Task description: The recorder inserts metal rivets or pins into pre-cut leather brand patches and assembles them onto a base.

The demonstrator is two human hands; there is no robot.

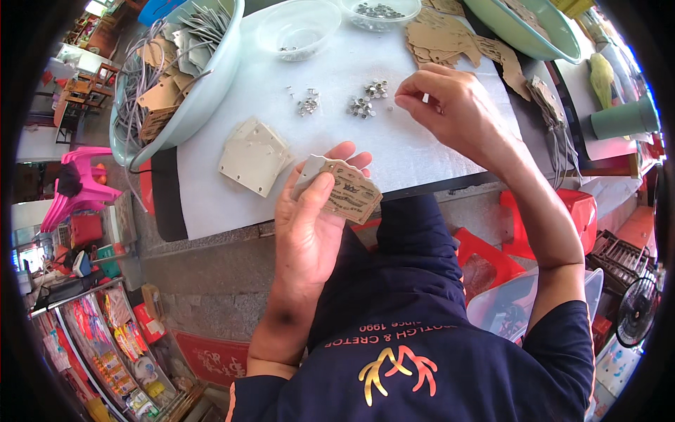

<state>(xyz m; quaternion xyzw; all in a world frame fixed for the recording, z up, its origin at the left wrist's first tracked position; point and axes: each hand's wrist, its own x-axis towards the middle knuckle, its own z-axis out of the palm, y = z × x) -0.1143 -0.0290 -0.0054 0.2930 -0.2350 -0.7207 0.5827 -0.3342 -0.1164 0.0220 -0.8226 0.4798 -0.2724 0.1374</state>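
Observation:
My left hand grips a tan printed tag with a scalloped edge, together with a pale piece lying against it. The thumb presses on top and the fingers support it from behind. Over the table, my right hand is closed with thumb and forefinger drawn together; what they hold, if anything, is too small to make out. Just left of those fingertips lie small piles of shiny metal rivet caps and rivet posts. Beside my left hand rests a stack of pale square pieces with holes.
A large pale-green basin of tags and grey cords stands at the left. Clear bowls with metal bits sit at the back. Tan cut pieces and another basin lie back right. A corded bundle hangs at the right edge.

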